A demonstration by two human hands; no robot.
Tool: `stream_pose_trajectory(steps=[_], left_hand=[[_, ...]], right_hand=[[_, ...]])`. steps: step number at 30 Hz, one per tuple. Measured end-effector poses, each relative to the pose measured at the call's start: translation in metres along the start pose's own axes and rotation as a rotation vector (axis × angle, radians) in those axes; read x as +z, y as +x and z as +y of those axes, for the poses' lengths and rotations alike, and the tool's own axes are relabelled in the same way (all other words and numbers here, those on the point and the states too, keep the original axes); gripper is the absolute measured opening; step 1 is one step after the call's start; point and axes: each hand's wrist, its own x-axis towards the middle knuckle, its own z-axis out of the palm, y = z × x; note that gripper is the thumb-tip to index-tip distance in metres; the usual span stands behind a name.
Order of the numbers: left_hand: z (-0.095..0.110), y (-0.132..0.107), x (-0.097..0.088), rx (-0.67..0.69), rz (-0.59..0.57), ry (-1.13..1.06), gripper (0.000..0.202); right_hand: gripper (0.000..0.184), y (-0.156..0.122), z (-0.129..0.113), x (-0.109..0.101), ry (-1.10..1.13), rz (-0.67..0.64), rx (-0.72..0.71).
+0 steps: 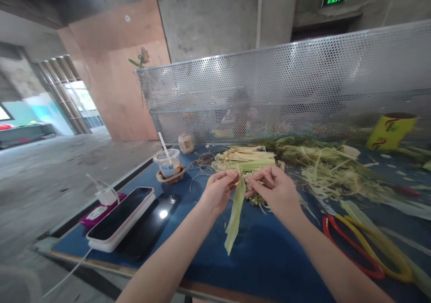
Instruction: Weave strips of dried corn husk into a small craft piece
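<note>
A pale green strip of corn husk hangs down over the blue tabletop, its upper end between my two hands. My left hand pinches it near the top with thumb and fingers. My right hand is closed too, thumb and fingertips pressed together at the husk's upper end; the exact spot they grip is partly hidden. Just beyond my hands lies a stack of flattened corn husks. Small green scraps show under my right hand.
Scissors with red and yellow handles lie at right, near loose husk shreds and a yellow tube. At left are a lidded cup, a phone, a black slab and a purple power strip. A perforated metal screen stands behind.
</note>
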Motion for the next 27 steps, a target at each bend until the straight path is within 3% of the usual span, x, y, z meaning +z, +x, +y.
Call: stream_pose_trajectory(steps=[4, 11, 15, 19, 27], left_hand=[[-0.001, 0.002, 0.004, 0.057, -0.004, 0.038, 0.029], [0.003, -0.005, 0.02, -0.069, -0.044, 0.041, 0.026], [-0.001, -0.01, 0.026, -0.127, -0.056, 0.007, 0.017], [-0.007, -0.017, 0.025, -0.128, -0.037, -0.038, 0.014], [-0.011, -0.022, 0.013, -0.1, -0.034, -0.097, 0.019]], right_hand=[[0.033, 0.008, 0.004, -0.006, 0.007, -0.026, -0.094], [0.012, 0.007, 0.005, -0.018, -0.142, 0.009, -0.228], [0.01, 0.001, 0.003, -0.016, -0.315, -0.023, -0.318], [0.009, -0.003, 0.004, -0.009, -0.478, -0.007, -0.407], [0.009, -0.008, 0.003, -0.005, -0.525, 0.014, -0.434]])
